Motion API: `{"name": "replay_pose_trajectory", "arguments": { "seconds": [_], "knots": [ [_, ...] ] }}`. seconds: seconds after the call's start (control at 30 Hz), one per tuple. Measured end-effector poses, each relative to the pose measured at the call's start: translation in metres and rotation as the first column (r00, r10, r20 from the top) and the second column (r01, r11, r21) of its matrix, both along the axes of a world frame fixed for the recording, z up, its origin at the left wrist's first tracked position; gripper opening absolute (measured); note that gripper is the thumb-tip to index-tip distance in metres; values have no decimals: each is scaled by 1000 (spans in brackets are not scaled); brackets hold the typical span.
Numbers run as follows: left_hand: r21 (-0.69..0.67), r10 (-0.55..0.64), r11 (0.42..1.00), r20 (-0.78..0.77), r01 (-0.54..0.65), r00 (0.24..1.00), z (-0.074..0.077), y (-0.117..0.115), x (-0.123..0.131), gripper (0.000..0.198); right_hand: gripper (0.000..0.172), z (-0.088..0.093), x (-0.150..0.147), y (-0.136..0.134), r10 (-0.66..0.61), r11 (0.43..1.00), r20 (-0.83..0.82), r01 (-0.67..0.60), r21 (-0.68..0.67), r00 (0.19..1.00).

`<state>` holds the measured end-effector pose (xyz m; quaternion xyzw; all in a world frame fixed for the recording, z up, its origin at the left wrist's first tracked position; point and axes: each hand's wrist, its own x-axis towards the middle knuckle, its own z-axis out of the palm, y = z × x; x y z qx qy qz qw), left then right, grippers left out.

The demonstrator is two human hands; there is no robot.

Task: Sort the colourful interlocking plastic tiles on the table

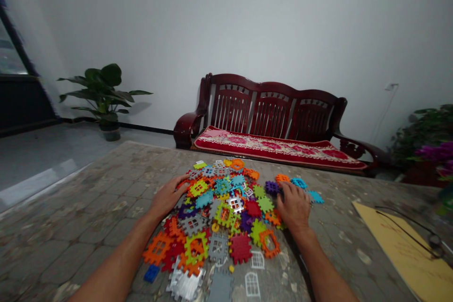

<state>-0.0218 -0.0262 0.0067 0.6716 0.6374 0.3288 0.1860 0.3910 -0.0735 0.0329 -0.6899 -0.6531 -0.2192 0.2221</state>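
A spread heap of colourful plastic interlocking building tiles lies on the patterned tablecloth between my hands. My left hand point(170, 197) is at the heap's left edge, fingers stretched out and their tips against tiles near a yellow window tile point(198, 188). At the right edge, my right hand point(294, 204) rests palm down with fingers apart, beside a purple tile point(272, 188). An orange tile point(282, 178) and a blue ring-shaped tile point(299, 182) lie just beyond its fingers. Nothing shows held in either hand; what lies beneath the right palm is hidden.
White window frames point(252, 285), a grey tile point(220, 286) and a small blue block point(151, 273) lie nearest me. Right, a yellow envelope point(406, 250) has a dark cord point(406, 221) across it. Beyond the table point(88, 207) stand a wooden bench point(272, 108) and potted plant point(106, 92).
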Motion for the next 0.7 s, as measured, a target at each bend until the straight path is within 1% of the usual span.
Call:
{"name": "replay_pose_trajectory", "arguments": {
  "seconds": [0.07,0.17,0.23,0.3,0.57,0.63,0.7],
  "knots": [
    [-6,-2,1000,-1,2,1000,-1,0,0,56,39,-1,3,0,-25,1000,-14,25,18,1000],
    [-5,6,1000,0,-6,1000,-1,1,-1,56,44,-1,9,2,-97,995,-54,99,32,994],
    [6,-1,1000,2,1,1000,-2,1,0,56,47,-2,13,3,-148,989,-82,150,16,986],
    [16,-7,1000,3,7,1000,-2,2,0,55,49,-4,17,5,-173,985,-95,172,-13,980],
    [-21,6,1000,-19,-6,1000,0,1,0,58,46,-12,23,7,-163,985,-93,157,-69,982],
    [-19,12,1000,-20,-12,1000,-1,1,0,57,44,-11,23,7,-152,988,-102,147,-51,983],
    [-16,12,1000,-21,-13,1000,-1,1,1,57,42,-9,19,7,-113,994,-124,112,-16,986]
  ]
}}
